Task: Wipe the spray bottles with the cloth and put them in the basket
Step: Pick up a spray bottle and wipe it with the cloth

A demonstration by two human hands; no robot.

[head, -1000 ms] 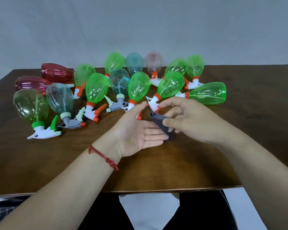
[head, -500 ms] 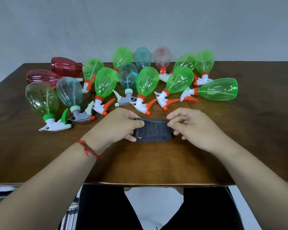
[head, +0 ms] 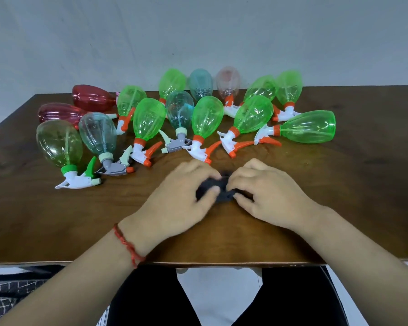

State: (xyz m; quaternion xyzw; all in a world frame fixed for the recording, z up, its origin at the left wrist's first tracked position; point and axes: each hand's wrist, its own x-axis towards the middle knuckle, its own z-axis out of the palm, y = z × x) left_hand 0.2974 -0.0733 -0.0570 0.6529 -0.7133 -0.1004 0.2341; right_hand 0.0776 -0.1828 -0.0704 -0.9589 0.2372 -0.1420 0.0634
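— At the near middle of the table (head: 363, 196), what are the hands doing?
— Both are bunched over the dark cloth (head: 223, 192). The left hand (head: 179, 196) curls fingers and thumb round one end and the right hand (head: 269, 196) pinches the other. The two almost meet. The picture is blurred there, so I cannot tell how the cloth is folded.
— So no wiping yet?
— I'd judge this is readying the cloth. The spray bottles (head: 207, 118) lie on their sides just beyond, untouched, and no basket shows.
— And the next move?
— Likely one hand to hold the cloth while the other lifts a nearby bottle by its neck.
— How will they handle?
— They're thin, translucent plastic, bulbous and ribbed, with hard trigger heads. I'd guess they're light, slick and apt to roll. The cloth looks soft, and the table is glossy dark wood.
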